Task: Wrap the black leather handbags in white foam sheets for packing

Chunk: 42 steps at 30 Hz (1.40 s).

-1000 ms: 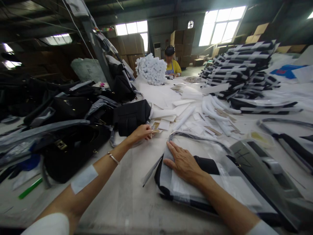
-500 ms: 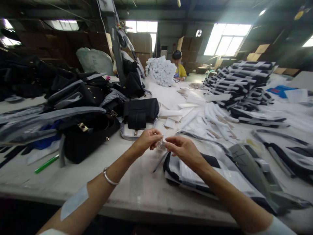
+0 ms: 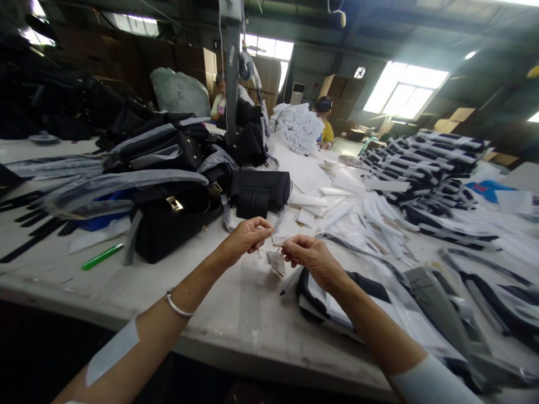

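Note:
Over the table, my left hand (image 3: 244, 241) is closed in a pinch, seemingly on a thin string. My right hand (image 3: 314, 258), just to its right, pinches the strings of a small pale hang tag (image 3: 277, 262), which dangles below the fingertips. Another whitish piece shows between the two hands, too blurred to make out. Behind my left hand sits a black handbag (image 3: 261, 188) with a front flap. A flat black-and-white wrapped bag (image 3: 332, 303) lies under my right forearm, and a dark pen-like tip (image 3: 288, 283) sticks out beside it.
An open black handbag (image 3: 177, 224) with a gold clasp stands left, near a green marker (image 3: 102, 256). A grey device (image 3: 442, 308) lies at right. Stacked wrapped bags (image 3: 425, 174) and white rolls (image 3: 298, 129) fill the back. Two people (image 3: 326, 132) sit beyond.
My view has turned left, so the scene shifts right. The hands have drawn slightly apart, and the tag now hangs clearly below my right fingertips. My right fingers have curled in more.

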Each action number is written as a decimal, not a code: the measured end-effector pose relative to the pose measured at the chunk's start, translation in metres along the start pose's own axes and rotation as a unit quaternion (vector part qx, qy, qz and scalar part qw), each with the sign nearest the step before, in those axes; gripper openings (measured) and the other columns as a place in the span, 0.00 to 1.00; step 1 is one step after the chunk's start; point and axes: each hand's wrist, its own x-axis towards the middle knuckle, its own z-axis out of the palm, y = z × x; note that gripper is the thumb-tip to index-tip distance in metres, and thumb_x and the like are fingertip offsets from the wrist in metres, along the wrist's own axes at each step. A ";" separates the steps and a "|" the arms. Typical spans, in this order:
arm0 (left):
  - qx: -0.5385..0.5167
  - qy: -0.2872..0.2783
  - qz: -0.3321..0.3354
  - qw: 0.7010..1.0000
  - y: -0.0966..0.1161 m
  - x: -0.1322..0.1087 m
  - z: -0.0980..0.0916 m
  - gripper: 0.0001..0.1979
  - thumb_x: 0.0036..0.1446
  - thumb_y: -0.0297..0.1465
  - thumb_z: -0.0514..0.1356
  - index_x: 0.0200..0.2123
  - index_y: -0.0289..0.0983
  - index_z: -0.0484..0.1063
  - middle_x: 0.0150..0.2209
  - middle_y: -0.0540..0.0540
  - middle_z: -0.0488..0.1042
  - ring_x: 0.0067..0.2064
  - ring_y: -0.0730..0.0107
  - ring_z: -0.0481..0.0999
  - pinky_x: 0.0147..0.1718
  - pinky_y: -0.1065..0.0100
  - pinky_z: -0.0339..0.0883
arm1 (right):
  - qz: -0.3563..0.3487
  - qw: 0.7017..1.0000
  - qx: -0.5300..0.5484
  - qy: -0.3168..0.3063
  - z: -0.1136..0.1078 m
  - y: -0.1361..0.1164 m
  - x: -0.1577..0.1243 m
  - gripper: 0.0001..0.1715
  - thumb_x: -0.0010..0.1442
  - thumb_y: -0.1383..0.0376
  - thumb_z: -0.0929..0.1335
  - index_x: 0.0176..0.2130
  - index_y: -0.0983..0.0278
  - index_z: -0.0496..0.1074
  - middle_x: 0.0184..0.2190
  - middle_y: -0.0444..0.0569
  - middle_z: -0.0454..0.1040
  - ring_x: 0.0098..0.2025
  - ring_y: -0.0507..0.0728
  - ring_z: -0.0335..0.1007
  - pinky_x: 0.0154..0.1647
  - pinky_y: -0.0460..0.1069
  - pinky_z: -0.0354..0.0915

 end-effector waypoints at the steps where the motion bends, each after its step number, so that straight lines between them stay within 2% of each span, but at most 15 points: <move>1: 0.002 -0.003 0.002 1.000 0.001 -0.001 -0.004 0.23 0.49 0.49 0.67 0.36 0.37 0.67 0.16 0.60 0.59 0.17 0.81 0.53 0.15 0.77 0.43 | 0.002 1.000 -0.002 0.001 0.000 0.000 0.001 0.22 0.47 0.50 0.78 0.27 0.66 0.76 0.26 0.48 0.76 0.27 0.51 0.68 0.27 0.46 0.62; 6: 0.085 -0.080 0.009 0.993 0.007 -0.008 -0.021 0.19 0.49 0.43 0.69 0.34 0.34 0.75 0.24 0.53 0.68 0.25 0.78 0.63 0.25 0.73 0.55 | 0.006 0.995 0.099 -0.005 0.002 0.001 0.002 0.21 0.49 0.52 0.78 0.30 0.65 0.73 0.39 0.51 0.79 0.29 0.51 0.73 0.23 0.43 0.63; 9: 0.129 -0.096 0.002 0.987 0.007 -0.009 -0.028 0.16 0.51 0.43 0.67 0.30 0.34 0.76 0.26 0.50 0.72 0.29 0.74 0.66 0.29 0.71 0.58 | 0.017 0.987 0.160 -0.029 0.002 0.001 0.003 0.21 0.51 0.52 0.77 0.33 0.64 0.70 0.39 0.51 0.79 0.29 0.53 0.76 0.22 0.44 0.66; 13: 0.103 -0.025 0.025 0.994 0.001 -0.006 -0.036 0.16 0.49 0.43 0.67 0.28 0.34 0.75 0.26 0.49 0.72 0.28 0.74 0.66 0.30 0.71 0.59 | 0.040 0.983 0.170 -0.051 0.003 0.001 0.004 0.23 0.51 0.53 0.78 0.32 0.63 0.67 0.25 0.43 0.76 0.22 0.50 0.71 0.22 0.44 0.67; 16: 0.064 0.025 0.036 0.997 0.001 -0.004 -0.037 0.15 0.50 0.42 0.67 0.28 0.34 0.73 0.25 0.50 0.72 0.28 0.74 0.66 0.31 0.71 0.60 | 0.043 0.987 0.140 -0.064 0.004 0.001 0.004 0.25 0.49 0.52 0.78 0.31 0.63 0.65 0.22 0.40 0.73 0.20 0.48 0.67 0.22 0.43 0.66; 20: -0.041 0.043 0.028 0.998 0.009 -0.006 -0.034 0.15 0.49 0.40 0.68 0.28 0.35 0.69 0.20 0.55 0.62 0.27 0.74 0.68 0.35 0.70 0.65 | 0.041 0.996 0.024 -0.080 0.007 0.006 0.004 0.27 0.47 0.50 0.78 0.36 0.63 0.69 0.19 0.38 0.70 0.19 0.48 0.65 0.21 0.44 0.63; 22: -0.079 0.054 0.036 0.995 0.013 -0.006 -0.035 0.15 0.50 0.40 0.68 0.29 0.36 0.68 0.18 0.58 0.56 0.23 0.76 0.63 0.34 0.69 0.66 | 0.044 0.994 -0.045 -0.093 0.006 0.010 0.003 0.27 0.47 0.48 0.77 0.33 0.65 0.70 0.17 0.38 0.68 0.17 0.48 0.62 0.18 0.43 0.60; 26: 0.028 0.141 0.059 0.988 0.010 0.002 -0.047 0.16 0.55 0.45 0.60 0.30 0.38 0.67 0.18 0.58 0.51 0.19 0.76 0.56 0.26 0.70 0.63 | 0.074 0.990 -0.067 -0.096 0.000 0.014 0.000 0.27 0.49 0.45 0.75 0.26 0.64 0.67 0.15 0.38 0.66 0.14 0.46 0.57 0.15 0.42 0.55; 29: 0.128 0.194 0.068 0.970 0.003 0.006 -0.055 0.13 0.48 0.41 0.66 0.31 0.38 0.70 0.25 0.50 0.67 0.30 0.67 0.70 0.34 0.67 0.67 | 0.089 0.992 -0.019 -0.087 -0.008 0.010 -0.003 0.26 0.49 0.46 0.75 0.29 0.63 0.67 0.14 0.36 0.66 0.13 0.46 0.56 0.13 0.42 0.53; 31: 0.213 0.201 0.095 0.951 0.001 0.004 -0.049 0.18 0.44 0.37 0.70 0.39 0.39 0.74 0.44 0.42 0.75 0.50 0.55 0.72 0.47 0.62 0.67 | 0.082 0.993 0.016 -0.079 -0.011 0.006 -0.005 0.27 0.49 0.46 0.76 0.31 0.63 0.66 0.15 0.37 0.68 0.13 0.46 0.58 0.13 0.42 0.52; 32: 0.253 0.171 0.106 0.946 0.001 0.002 -0.042 0.22 0.46 0.38 0.70 0.45 0.39 0.74 0.54 0.40 0.72 0.58 0.52 0.67 0.54 0.59 0.63 | 0.073 0.994 0.031 -0.076 -0.012 0.003 -0.006 0.27 0.48 0.47 0.76 0.31 0.63 0.67 0.17 0.39 0.70 0.14 0.46 0.59 0.13 0.42 0.52; 34: 0.275 0.030 0.110 0.955 0.001 -0.005 -0.022 0.27 0.52 0.41 0.66 0.55 0.41 0.71 0.62 0.40 0.66 0.65 0.51 0.61 0.61 0.55 0.56 | 0.049 0.995 0.056 -0.073 -0.012 -0.004 -0.008 0.26 0.48 0.49 0.78 0.33 0.64 0.68 0.24 0.43 0.76 0.16 0.46 0.61 0.14 0.41 0.51; 37: 0.165 -0.194 0.077 0.964 -0.006 -0.011 0.013 0.28 0.53 0.40 0.67 0.57 0.41 0.69 0.56 0.42 0.73 0.58 0.55 0.70 0.58 0.57 0.61 | 0.019 0.994 0.090 -0.058 -0.013 -0.014 -0.012 0.25 0.46 0.54 0.79 0.36 0.63 0.69 0.30 0.45 0.78 0.16 0.45 0.60 0.15 0.41 0.49; 39: 0.085 -0.217 0.043 0.972 -0.015 -0.009 0.031 0.22 0.52 0.37 0.68 0.50 0.38 0.73 0.46 0.43 0.77 0.49 0.59 0.75 0.49 0.61 0.67 | 0.014 0.993 0.109 -0.045 -0.016 -0.020 -0.015 0.25 0.45 0.56 0.80 0.37 0.62 0.69 0.28 0.43 0.77 0.18 0.46 0.63 0.17 0.42 0.53; 42: 0.050 -0.153 0.008 0.987 -0.025 -0.002 0.042 0.12 0.51 0.34 0.67 0.38 0.35 0.74 0.36 0.47 0.76 0.38 0.68 0.74 0.39 0.68 0.67 | 0.024 0.994 0.096 -0.047 -0.030 -0.027 -0.021 0.25 0.46 0.58 0.79 0.40 0.62 0.69 0.28 0.43 0.77 0.23 0.49 0.69 0.24 0.44 0.63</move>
